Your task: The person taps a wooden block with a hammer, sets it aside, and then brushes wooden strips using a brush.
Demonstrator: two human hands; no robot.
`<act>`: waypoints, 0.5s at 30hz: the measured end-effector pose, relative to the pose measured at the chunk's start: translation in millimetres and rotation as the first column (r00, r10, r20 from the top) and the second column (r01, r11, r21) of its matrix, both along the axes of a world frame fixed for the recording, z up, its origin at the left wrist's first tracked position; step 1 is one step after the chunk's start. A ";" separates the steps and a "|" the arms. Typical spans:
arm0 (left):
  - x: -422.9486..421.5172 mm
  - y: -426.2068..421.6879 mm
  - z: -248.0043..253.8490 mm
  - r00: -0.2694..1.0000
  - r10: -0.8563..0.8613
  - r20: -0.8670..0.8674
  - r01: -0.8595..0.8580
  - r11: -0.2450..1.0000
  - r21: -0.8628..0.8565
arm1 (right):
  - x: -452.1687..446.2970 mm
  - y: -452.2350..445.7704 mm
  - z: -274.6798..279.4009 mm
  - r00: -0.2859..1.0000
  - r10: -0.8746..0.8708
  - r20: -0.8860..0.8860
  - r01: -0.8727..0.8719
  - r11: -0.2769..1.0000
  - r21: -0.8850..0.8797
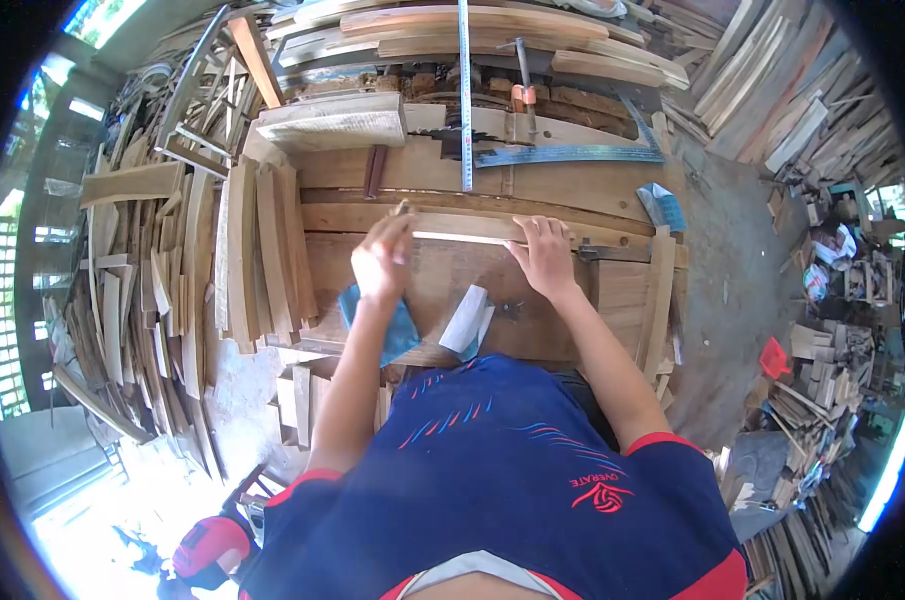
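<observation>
Your left hand (380,262) is gripping a small brown piece (403,208), too blurred to identify, over one end of the pale wooden strip (467,224). Your right hand (544,258) is laying spread fingers over the other end; whether it is pinching or only pressing, I cannot tell. The strip is lying between your hands on the bench (442,275). Even pressure from those right fingers would probably be steadying it best. Its long, straight near edge is showing bright. Beyond your grip, a slim ruler (465,100) is pointing toward the strip; nearer you, a creased, folded sheet (465,318) is resting.
</observation>
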State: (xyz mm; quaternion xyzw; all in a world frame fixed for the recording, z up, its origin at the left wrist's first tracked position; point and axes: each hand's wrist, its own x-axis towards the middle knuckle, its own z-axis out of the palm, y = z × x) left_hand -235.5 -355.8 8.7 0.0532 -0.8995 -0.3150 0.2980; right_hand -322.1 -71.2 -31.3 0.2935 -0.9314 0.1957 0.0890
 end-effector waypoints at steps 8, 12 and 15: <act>-4.8 78.0 -1.9 0.927 -0.359 0.110 0.331 0.920 0.211 | -9.0 11.1 -0.2 0.993 0.057 0.102 -0.052 0.997 -0.048; 3.2 44.9 -6.2 0.948 -0.280 0.150 0.246 0.946 0.213 | -9.6 11.3 1.2 0.994 0.059 0.093 -0.054 0.997 -0.059; 14.1 12.5 -1.4 0.993 -0.102 0.059 0.086 0.970 0.227 | -13.1 13.1 6.2 0.989 0.072 0.131 -0.066 0.997 -0.048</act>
